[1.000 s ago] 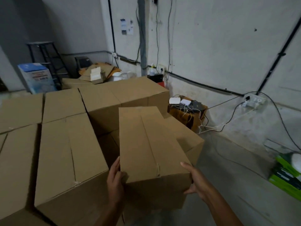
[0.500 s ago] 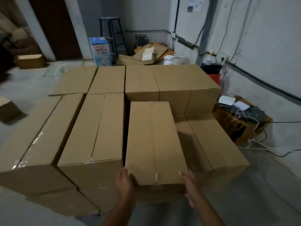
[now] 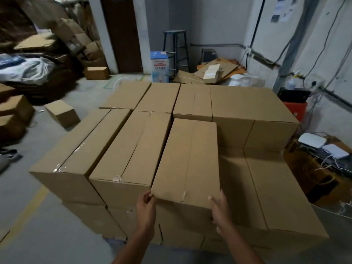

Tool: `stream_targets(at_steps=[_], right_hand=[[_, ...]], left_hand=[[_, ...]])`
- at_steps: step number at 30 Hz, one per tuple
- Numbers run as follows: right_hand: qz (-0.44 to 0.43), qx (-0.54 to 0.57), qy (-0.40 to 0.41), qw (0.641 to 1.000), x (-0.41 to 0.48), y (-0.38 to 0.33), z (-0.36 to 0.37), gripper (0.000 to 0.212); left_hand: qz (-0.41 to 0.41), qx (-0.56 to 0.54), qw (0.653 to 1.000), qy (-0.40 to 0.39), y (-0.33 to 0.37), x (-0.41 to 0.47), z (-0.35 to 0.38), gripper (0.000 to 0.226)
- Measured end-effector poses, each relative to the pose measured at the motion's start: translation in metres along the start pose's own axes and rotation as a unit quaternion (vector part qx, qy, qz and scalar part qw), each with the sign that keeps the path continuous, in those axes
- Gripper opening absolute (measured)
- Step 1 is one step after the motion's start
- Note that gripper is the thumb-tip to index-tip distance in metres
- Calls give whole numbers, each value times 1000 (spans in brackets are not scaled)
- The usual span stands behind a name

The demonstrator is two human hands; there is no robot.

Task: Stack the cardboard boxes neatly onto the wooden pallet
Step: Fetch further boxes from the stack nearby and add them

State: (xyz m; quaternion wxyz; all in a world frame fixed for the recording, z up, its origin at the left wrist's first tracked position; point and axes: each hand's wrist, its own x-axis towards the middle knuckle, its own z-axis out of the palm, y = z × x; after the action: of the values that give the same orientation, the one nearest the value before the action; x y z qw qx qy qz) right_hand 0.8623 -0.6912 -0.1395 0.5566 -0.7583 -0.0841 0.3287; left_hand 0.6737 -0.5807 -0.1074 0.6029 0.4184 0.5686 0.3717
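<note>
Both hands hold one long cardboard box [image 3: 188, 161] by its near end. The left hand [image 3: 145, 210] grips the near left corner, its fingers [image 3: 150, 196] curled and pinching the top edge. The right hand [image 3: 221, 212] clasps the near right corner: the thumb is hooked over the top edge and the other fingers are pressed together against the side.

The box lies on the top layer of the stack [image 3: 238, 103], running lengthwise away from the person. It is just beside the taped box [image 3: 133, 151] on its left, with a thin dark gap between them, and its far end is near the back row. To its right, lower boxes [image 3: 276, 193] show — a step down from the top layer.

Behind the stack stand a stool [image 3: 175, 46] and a blue-and-white carton [image 3: 159, 67]. A small box [image 3: 62, 113] sits tilted on the floor [image 3: 47, 216] at the left, well apart from the stack.
</note>
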Motion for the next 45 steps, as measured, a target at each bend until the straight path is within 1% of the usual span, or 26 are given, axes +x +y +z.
stream_targets(at_steps=[4,9,11,12,14,15,16,17,18,19,20,21,22,23,24,25,27,28,30,31,33,36,42,45], right_hand=[[-7,-15,-5,1000,13,-8,4,68],[-12,-24,21,999,31,-14,11,67],[-17,-39,29,999,37,-13,12,65],[-23,-47,34,998,39,-13,13,63],[-40,-82,43,995,38,-16,15,61],[-48,-128,55,989,37,-19,16,62],[-55,-202,73,975,34,-24,17,64],[-70,-293,90,949,28,-31,19,67],[-107,-377,101,914,19,-37,22,69],[-166,-434,102,880,11,-40,27,70],[-231,-469,89,848,5,-41,33,72],[-288,-495,62,818,-1,-41,41,75],[-325,-522,17,789,-8,-39,50,79],[-345,-549,-24,761,-10,-35,58,83],[-352,-575,-49,737,-11,-31,66,87],[-348,-597,-62,720,-9,-27,73,90],[-339,-628,-50,699,-4,-19,86,92],[-337,-630,-34,699,-3,-18,91,92],[-322,-616,-5,718,1,-15,96,90],[-325,-612,-2,721,4,-15,97,87],[-341,-616,2,710,7,-15,98,80],[-328,-617,12,716,7,-22,103,76],[-319,-604,8,731,7,-22,110,78],[-303,-615,-1,728,5,-26,110,77]], left_hand=[[42,42,998,-35,8,7,-9,24],[109,106,985,-75,15,15,-12,23],[172,158,969,-84,13,20,-16,21],[227,196,951,-77,9,25,-19,21],[339,272,898,-68,5,38,-25,23],[378,293,876,-71,5,46,-28,23],[401,318,855,-82,8,56,-31,26],[418,352,831,-103,12,67,-34,42],[429,405,796,-138,18,78,-36,63],[430,471,749,-182,25,89,-39,84],[427,538,692,-221,32,98,-41,102],[427,594,635,-247,40,106,-41,114],[431,633,587,-261,45,113,-41,123],[438,658,551,-268,50,119,-40,128],[444,672,526,-274,53,126,-37,132],[448,678,511,-279,54,133,-34,134],[449,681,502,-286,51,148,-29,137],[448,682,501,-288,50,153,-27,137],[443,688,496,-291,45,157,-25,131],[446,691,492,-288,40,158,-24,125],[472,677,497,-268,30,159,-24,112],[488,661,507,-260,23,163,-26,102],[470,666,512,-269,27,162,-26,104],[477,660,517,-264,27,161,-27,97]])
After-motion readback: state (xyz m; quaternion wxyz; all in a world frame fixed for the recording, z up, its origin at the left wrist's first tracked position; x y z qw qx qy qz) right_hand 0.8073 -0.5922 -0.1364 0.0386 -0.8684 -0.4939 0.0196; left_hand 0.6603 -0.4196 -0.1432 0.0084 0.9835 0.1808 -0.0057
